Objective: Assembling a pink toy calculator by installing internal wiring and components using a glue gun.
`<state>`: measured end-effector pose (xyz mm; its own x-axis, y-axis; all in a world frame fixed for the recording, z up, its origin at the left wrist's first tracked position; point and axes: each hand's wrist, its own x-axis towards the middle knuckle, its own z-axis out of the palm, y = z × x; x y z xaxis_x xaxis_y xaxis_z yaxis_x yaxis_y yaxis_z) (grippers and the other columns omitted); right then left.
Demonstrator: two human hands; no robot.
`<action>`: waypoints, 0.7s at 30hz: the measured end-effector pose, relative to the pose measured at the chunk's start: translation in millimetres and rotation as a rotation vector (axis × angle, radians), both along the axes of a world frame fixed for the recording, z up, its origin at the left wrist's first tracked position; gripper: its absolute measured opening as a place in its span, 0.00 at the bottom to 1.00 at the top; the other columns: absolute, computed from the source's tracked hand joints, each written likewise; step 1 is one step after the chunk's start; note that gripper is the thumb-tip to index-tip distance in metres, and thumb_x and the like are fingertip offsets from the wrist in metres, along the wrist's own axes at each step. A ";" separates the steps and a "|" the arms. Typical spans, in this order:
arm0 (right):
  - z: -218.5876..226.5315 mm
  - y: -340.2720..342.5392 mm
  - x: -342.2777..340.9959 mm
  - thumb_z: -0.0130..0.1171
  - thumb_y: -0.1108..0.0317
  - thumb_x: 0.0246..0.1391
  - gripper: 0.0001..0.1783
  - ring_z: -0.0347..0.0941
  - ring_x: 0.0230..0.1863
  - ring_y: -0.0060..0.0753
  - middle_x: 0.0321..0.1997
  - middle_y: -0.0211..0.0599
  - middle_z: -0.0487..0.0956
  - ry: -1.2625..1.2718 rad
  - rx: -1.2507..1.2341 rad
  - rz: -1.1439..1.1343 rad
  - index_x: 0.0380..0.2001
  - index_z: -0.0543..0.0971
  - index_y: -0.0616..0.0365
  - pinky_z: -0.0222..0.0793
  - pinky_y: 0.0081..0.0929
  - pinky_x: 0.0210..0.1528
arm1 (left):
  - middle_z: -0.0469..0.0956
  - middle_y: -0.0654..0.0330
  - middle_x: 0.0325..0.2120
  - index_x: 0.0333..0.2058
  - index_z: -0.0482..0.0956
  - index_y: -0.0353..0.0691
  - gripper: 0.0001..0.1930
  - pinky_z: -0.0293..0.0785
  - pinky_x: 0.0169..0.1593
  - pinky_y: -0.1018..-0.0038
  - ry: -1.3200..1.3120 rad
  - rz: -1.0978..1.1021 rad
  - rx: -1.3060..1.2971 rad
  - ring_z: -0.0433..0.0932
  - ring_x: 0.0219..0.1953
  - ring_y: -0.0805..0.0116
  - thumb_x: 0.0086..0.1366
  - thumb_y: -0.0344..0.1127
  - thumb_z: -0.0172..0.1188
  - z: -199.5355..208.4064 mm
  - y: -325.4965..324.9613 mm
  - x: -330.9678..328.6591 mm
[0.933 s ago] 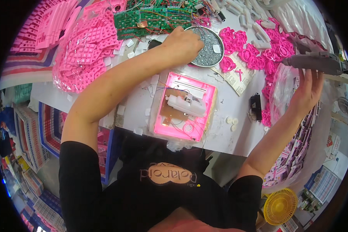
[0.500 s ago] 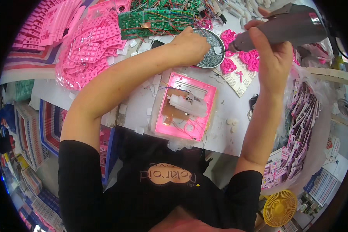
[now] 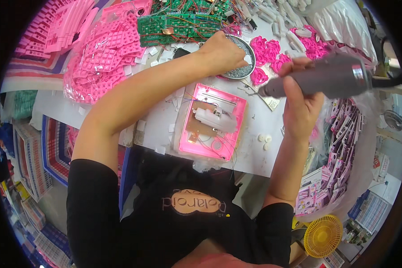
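Observation:
My left hand (image 3: 224,54) is closed over the round metal dish (image 3: 253,67) of small grey screws, its fingertips out of sight on the far side. Whatever they pinch is hidden. In my right hand (image 3: 300,105) is a dark grey electric screwdriver (image 3: 321,79), held nearly level with its tip pointing left, above the table right of the dish. Nearer to me lies an open pink plastic casing (image 3: 185,143) on a clear bag. Inside it are a white plastic mechanism (image 3: 214,118), a brown board and thin wires.
Pink rosette-shaped parts (image 3: 265,51) sit right of the dish. Green circuit boards (image 3: 181,27) with wires are stacked behind. A bag of pink keypad pieces (image 3: 105,62) lies left. At right stands a large bag of printed pink-and-white pieces (image 3: 332,165). Small white discs (image 3: 264,140) lie right of the casing.
The screwdriver and my right hand have come away from the dish, toward me. My left hand stays over the dish, shifted slightly right. The casing has hardly moved.

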<state>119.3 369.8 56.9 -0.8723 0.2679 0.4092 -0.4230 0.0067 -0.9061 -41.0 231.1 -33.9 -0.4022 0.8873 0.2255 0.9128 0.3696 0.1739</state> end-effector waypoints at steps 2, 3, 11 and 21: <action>1.3 -1.4 12.2 0.61 0.77 0.58 0.23 0.76 0.46 0.33 0.44 0.42 0.77 -0.007 -0.148 0.100 0.56 0.69 0.63 0.72 0.38 0.58 | 0.79 0.59 0.19 0.24 0.78 0.44 0.16 0.69 0.43 0.57 -0.143 -0.085 0.105 0.80 0.27 0.52 0.62 0.50 0.65 27.6 -22.4 20.8; 4.7 -3.6 17.2 0.61 0.75 0.58 0.25 0.77 0.46 0.36 0.42 0.44 0.78 0.000 -0.196 0.179 0.58 0.66 0.61 0.73 0.41 0.58 | 0.78 0.58 0.20 0.23 0.77 0.43 0.17 0.69 0.44 0.57 -0.333 -0.099 0.106 0.80 0.29 0.52 0.60 0.50 0.66 39.2 -38.7 36.5; 10.4 -57.6 48.3 0.62 0.67 0.58 0.23 0.66 0.22 0.27 0.22 0.32 0.70 0.031 -0.380 0.349 0.51 0.63 0.53 0.70 0.34 0.32 | 0.80 0.65 0.30 0.32 0.79 0.46 0.10 0.69 0.49 0.63 -0.247 -0.230 0.421 0.81 0.40 0.62 0.57 0.40 0.71 27.9 -121.8 134.5; 16.7 -71.0 56.7 0.63 0.71 0.57 0.19 0.66 0.21 0.27 0.21 0.31 0.70 0.064 -0.459 0.521 0.46 0.65 0.49 0.69 0.35 0.30 | 0.74 0.69 0.20 0.24 0.79 0.48 0.11 0.72 0.52 0.65 -0.268 -0.201 0.628 0.76 0.26 0.70 0.49 0.40 0.74 25.2 -113.9 139.4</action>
<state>176.1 298.8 73.6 -0.9121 -0.0211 0.4095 -0.3195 -0.5895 -0.7419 98.3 117.2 -8.7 -0.3572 0.6850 0.6349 0.8489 -0.0453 0.5266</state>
